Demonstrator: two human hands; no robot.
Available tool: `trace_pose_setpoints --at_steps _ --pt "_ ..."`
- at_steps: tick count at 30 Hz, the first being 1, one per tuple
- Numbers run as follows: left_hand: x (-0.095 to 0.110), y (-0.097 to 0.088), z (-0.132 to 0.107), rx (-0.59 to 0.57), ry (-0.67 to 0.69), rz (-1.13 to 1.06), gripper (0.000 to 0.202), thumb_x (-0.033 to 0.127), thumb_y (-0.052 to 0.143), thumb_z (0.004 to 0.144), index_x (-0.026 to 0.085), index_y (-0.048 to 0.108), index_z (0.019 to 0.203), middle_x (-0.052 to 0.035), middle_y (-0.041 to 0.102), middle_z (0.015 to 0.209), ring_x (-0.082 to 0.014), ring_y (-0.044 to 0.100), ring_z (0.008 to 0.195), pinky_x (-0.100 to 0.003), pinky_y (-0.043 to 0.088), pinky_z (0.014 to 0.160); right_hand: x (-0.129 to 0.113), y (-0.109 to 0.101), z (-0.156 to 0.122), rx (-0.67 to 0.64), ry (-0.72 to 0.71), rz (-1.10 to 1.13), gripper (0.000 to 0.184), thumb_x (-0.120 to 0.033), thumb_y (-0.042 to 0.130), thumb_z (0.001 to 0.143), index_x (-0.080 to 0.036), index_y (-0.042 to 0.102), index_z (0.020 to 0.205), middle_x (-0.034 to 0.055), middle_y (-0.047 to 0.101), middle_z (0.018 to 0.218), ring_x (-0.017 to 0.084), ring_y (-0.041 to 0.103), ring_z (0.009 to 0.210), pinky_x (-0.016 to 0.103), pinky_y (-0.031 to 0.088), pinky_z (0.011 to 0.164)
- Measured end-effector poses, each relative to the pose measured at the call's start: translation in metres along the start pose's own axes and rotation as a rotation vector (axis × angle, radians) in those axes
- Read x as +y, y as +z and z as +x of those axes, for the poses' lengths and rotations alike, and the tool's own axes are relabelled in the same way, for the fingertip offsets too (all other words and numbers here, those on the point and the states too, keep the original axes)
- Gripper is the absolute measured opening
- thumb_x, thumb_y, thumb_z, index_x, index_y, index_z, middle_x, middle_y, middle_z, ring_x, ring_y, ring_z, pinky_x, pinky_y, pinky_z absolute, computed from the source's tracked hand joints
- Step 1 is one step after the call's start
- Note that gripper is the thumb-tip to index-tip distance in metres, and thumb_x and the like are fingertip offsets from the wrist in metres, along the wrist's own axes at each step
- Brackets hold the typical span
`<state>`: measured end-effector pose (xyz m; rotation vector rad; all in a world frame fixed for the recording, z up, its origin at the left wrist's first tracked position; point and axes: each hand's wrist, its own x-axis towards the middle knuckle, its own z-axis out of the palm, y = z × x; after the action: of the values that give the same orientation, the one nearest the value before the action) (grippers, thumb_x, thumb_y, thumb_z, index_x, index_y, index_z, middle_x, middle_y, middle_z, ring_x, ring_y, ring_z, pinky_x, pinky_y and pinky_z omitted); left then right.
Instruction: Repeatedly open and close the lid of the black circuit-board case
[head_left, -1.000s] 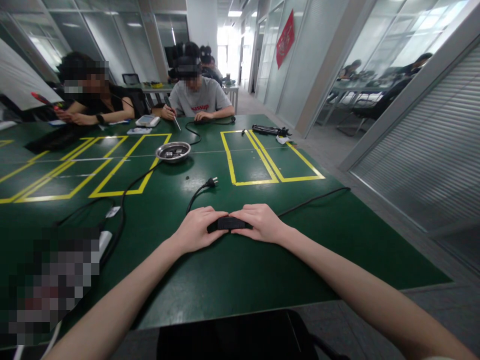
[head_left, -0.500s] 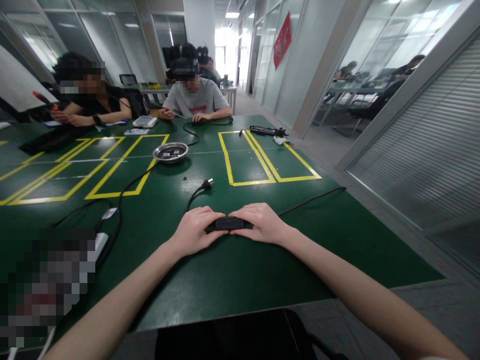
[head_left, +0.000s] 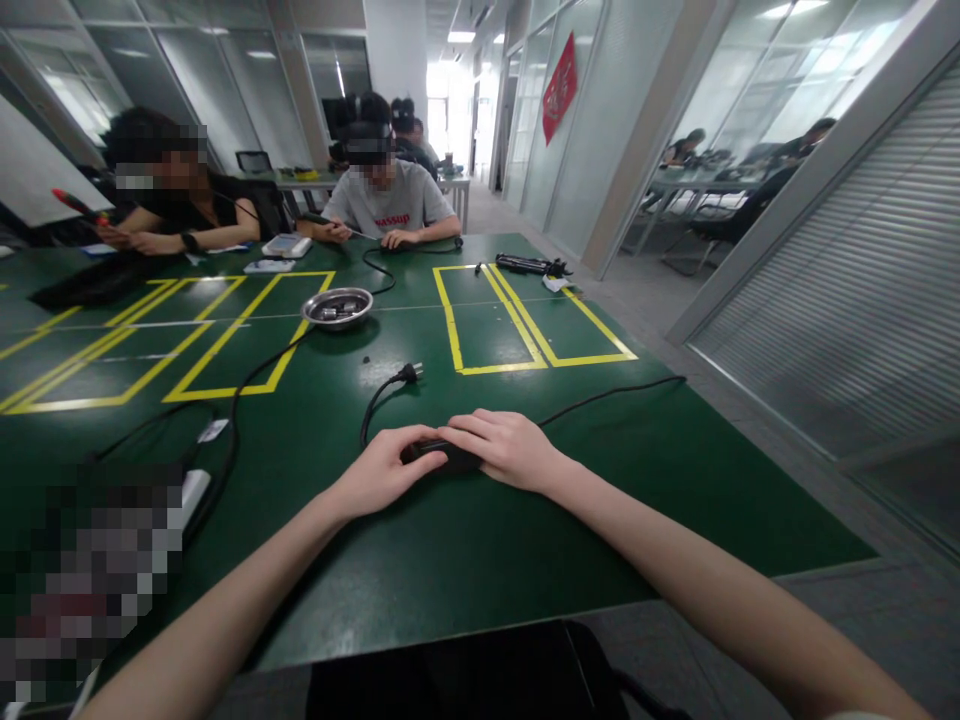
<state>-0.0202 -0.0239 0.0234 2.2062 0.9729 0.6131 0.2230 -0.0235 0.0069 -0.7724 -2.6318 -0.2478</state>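
A black power adapter (head_left: pixel 459 459) lies low over the green table (head_left: pixel 390 600), between my two hands. My left hand (head_left: pixel 386 472) is closed round its left end, thumb in front and fingers behind. Over the right part of the adapter, my right hand (head_left: pixel 514 452) is closed with its fingers across the top, hiding much of it; its thumb is out of sight. From behind my left hand a black cord curves up to a plug (head_left: pixel 409 373) with metal prongs. A thin black cable (head_left: pixel 600 400) runs off to the right from behind my right hand.
A metal bowl (head_left: pixel 337 309) with small metal parts stands beyond the plug. Yellow tape rectangles (head_left: pixel 501 369) mark the table. A folded black tripod-like object (head_left: pixel 529 265) lies at the far edge. Two people sit opposite, their hands on tools. A white power strip (head_left: pixel 196 490) lies left.
My right hand has shifted from pinching the adapter's right end to lying over its top. The adapter has turned, its ribbed side no longer showing. My left hand still grips its end.
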Motion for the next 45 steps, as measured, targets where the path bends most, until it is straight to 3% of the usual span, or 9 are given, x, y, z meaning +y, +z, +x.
trace_pose_setpoints --at_steps 3,7,18,23,27,32,38,41,45 --pt "-0.007 0.001 0.001 0.108 0.143 0.173 0.03 0.04 0.061 0.099 0.018 0.07 0.118 -0.0071 0.076 0.102 -0.0217 0.068 0.09 -0.033 0.053 0.083 0.001 -0.002 0.001 -0.098 0.108 0.161 0.058 -0.024 0.068 0.091 -0.016 0.051 0.146 0.0127 0.073 0.117 0.024 0.07 0.102 0.034 0.057 0.08" --pt "-0.011 0.002 0.002 0.159 0.294 0.386 0.027 0.04 0.063 0.098 0.017 0.07 0.112 -0.0076 0.075 0.097 -0.0229 0.066 0.088 -0.036 0.05 0.082 0.001 -0.001 0.001 -0.035 0.185 0.325 0.038 -0.037 0.066 0.097 -0.016 0.065 0.128 0.0105 0.076 0.104 0.023 0.072 0.094 0.033 0.056 0.082" --pt "-0.012 0.003 -0.003 0.248 0.266 0.494 0.035 0.046 0.068 0.095 0.019 0.073 0.117 -0.0093 0.074 0.099 -0.0253 0.065 0.093 -0.04 0.048 0.086 -0.002 0.006 -0.001 0.036 0.274 0.469 0.032 -0.038 0.064 0.097 -0.019 0.069 0.122 0.0096 0.078 0.105 0.023 0.073 0.093 0.033 0.055 0.081" --pt "-0.006 0.001 -0.002 0.433 0.332 0.469 0.049 0.035 0.062 0.098 0.024 0.056 0.145 -0.013 0.063 0.144 -0.0329 0.053 0.136 -0.053 0.038 0.112 0.029 0.009 -0.005 0.427 0.717 0.756 0.041 -0.055 0.064 0.092 -0.019 0.072 0.108 0.0089 0.078 0.096 0.021 0.069 0.074 0.031 0.054 0.066" --pt "-0.01 0.005 -0.003 0.21 0.345 0.34 0.037 0.028 0.06 0.098 0.025 0.063 0.135 -0.0082 0.075 0.121 -0.0257 0.066 0.116 -0.045 0.05 0.101 0.065 0.0 -0.017 0.719 1.024 0.986 0.055 -0.07 0.07 0.08 -0.018 0.068 0.097 0.0037 0.071 0.071 0.008 0.037 0.04 0.023 0.028 0.039" --pt "-0.01 0.015 -0.003 0.038 0.276 0.275 0.03 0.028 0.062 0.097 0.023 0.067 0.126 -0.0073 0.075 0.118 -0.0245 0.066 0.114 -0.043 0.052 0.099 0.107 -0.01 -0.039 0.939 1.1 0.95 0.059 -0.066 0.074 0.074 -0.02 0.067 0.11 -0.0003 0.068 0.07 0.006 0.032 0.039 0.021 0.025 0.038" --pt "-0.006 0.016 -0.003 0.012 0.253 0.224 0.029 0.027 0.06 0.098 0.023 0.067 0.126 -0.0075 0.075 0.118 -0.0234 0.067 0.113 -0.043 0.052 0.101 0.153 -0.003 -0.072 0.74 1.188 0.461 0.063 -0.058 0.068 0.079 -0.013 0.07 0.123 0.0123 0.075 0.102 0.024 0.068 0.081 0.033 0.054 0.068" --pt "-0.006 0.015 -0.004 0.001 0.244 0.215 0.028 0.026 0.061 0.098 0.022 0.067 0.125 -0.0078 0.075 0.118 -0.0237 0.067 0.112 -0.043 0.052 0.1 0.162 -0.001 -0.087 0.545 1.191 0.183 0.061 -0.048 0.073 0.074 -0.013 0.071 0.124 0.0154 0.073 0.117 0.032 0.067 0.106 0.041 0.054 0.09" --pt "-0.006 0.014 -0.003 0.001 0.236 0.206 0.027 0.025 0.062 0.098 0.022 0.068 0.124 -0.0076 0.075 0.118 -0.0236 0.067 0.113 -0.043 0.052 0.101 0.167 -0.003 -0.101 0.338 1.273 -0.086 0.052 -0.042 0.069 0.079 -0.018 0.072 0.124 0.0144 0.07 0.115 0.033 0.068 0.101 0.043 0.054 0.087"
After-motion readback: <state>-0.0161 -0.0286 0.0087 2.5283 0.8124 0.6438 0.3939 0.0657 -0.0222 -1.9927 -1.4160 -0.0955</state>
